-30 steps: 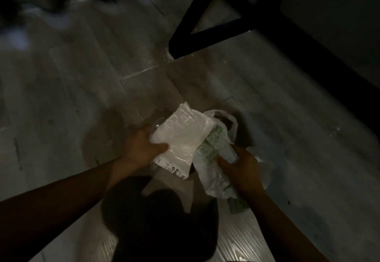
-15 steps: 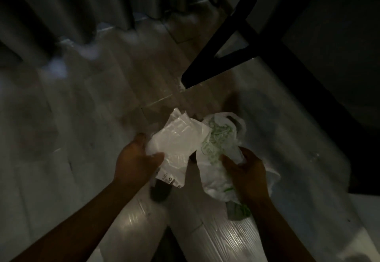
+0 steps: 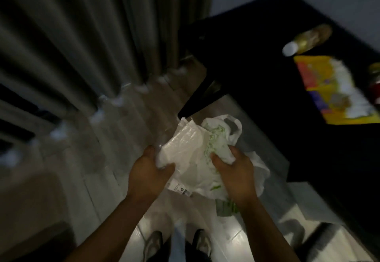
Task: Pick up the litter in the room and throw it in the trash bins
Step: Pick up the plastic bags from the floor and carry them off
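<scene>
Fingers (image 3: 148,152) of the left hand (image 3: 147,174) curl under a crumpled white plastic wrapper (image 3: 181,148), and the thumb presses down over its near edge, so the hand grips it tightly. The right hand (image 3: 234,176) is bunched around a thin white plastic bag (image 3: 219,136), its thumb and fingers closed on a fistful of the film.

Both pieces of litter are held together in the air, just in front of the near corner of the black table (image 3: 257,66) and below its top, above the pale floor (image 3: 115,179). The wrapper is milky and creased. A small label (image 3: 179,187) with dark print sits at its lower edge (too blurred to read). The bag carries a green design, also unreadable, and one handle loop sticks up toward the table. A green-printed flap (image 3: 226,207) hangs below the right wrist; whether it belongs to the bag I cannot tell.

On the table lie a bottle (image 3: 308,38) with a white cap and a yellow packet (image 3: 333,84) whose printing is smeared by blur. Left of the table hangs a grey curtain (image 3: 82,35). Two shoes (image 3: 153,243) show on the floor on the side away from the table.
</scene>
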Demonstrator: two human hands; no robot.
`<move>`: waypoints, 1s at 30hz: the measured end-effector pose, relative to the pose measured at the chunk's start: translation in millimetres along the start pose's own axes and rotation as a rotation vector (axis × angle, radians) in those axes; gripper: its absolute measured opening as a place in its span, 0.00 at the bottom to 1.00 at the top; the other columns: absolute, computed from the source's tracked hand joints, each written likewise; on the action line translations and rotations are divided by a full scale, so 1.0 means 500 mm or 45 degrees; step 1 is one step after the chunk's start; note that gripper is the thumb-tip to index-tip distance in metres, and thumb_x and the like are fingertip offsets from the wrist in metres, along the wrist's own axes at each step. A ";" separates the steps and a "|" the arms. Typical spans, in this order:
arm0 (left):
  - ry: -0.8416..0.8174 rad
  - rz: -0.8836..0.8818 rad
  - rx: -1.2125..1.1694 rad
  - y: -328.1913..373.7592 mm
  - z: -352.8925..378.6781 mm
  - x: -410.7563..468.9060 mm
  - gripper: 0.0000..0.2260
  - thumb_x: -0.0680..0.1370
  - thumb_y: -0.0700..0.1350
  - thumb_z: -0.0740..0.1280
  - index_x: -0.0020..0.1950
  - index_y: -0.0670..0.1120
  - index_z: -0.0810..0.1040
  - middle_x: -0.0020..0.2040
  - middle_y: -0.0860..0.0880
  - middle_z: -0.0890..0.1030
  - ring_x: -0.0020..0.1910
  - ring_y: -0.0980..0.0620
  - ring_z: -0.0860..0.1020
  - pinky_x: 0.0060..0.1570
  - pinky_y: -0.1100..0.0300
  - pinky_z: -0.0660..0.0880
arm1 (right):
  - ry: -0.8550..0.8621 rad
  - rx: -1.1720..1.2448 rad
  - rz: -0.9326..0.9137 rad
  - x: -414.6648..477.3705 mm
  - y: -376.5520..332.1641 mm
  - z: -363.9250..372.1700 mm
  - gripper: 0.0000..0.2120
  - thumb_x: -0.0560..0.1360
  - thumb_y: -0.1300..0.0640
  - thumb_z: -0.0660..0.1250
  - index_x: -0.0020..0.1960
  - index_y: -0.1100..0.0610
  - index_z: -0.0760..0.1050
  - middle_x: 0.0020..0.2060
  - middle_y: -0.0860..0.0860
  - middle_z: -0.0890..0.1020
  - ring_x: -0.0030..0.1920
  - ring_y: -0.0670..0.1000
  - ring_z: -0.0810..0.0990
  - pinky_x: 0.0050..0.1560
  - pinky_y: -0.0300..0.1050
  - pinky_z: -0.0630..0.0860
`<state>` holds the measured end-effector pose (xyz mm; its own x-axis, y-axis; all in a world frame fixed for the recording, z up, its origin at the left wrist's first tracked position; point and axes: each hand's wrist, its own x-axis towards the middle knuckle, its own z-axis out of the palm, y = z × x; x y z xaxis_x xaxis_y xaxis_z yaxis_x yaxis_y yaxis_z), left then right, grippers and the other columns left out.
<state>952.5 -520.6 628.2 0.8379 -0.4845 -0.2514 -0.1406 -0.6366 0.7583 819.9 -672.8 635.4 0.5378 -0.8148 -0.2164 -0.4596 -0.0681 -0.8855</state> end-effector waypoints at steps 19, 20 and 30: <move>-0.284 0.733 -0.374 0.546 -0.277 -0.308 0.13 0.66 0.49 0.76 0.44 0.58 0.74 0.39 0.60 0.81 0.37 0.65 0.79 0.31 0.70 0.70 | 0.803 0.161 -0.341 -0.416 -0.483 -0.371 0.06 0.74 0.52 0.68 0.50 0.44 0.79 0.43 0.40 0.84 0.44 0.36 0.81 0.38 0.31 0.76; -0.355 0.824 -0.380 0.576 -0.262 -0.348 0.13 0.66 0.48 0.76 0.43 0.58 0.74 0.40 0.62 0.81 0.37 0.66 0.78 0.30 0.72 0.70 | 0.898 0.174 -0.352 -0.458 -0.481 -0.409 0.06 0.74 0.53 0.68 0.49 0.43 0.78 0.43 0.39 0.84 0.44 0.36 0.81 0.37 0.29 0.76; -0.820 1.224 -0.494 0.727 -0.126 -0.743 0.16 0.67 0.48 0.75 0.52 0.57 0.76 0.44 0.62 0.82 0.42 0.65 0.80 0.42 0.61 0.78 | 1.435 0.243 -0.338 -0.840 -0.400 -0.670 0.06 0.74 0.54 0.70 0.50 0.49 0.81 0.43 0.44 0.85 0.46 0.45 0.83 0.46 0.47 0.80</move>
<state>623.3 -534.1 1035.1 0.0490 -0.9383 0.3422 -0.3000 0.3130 0.9011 449.2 -509.8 1041.3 -0.3734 -0.8435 0.3861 -0.2625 -0.3031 -0.9161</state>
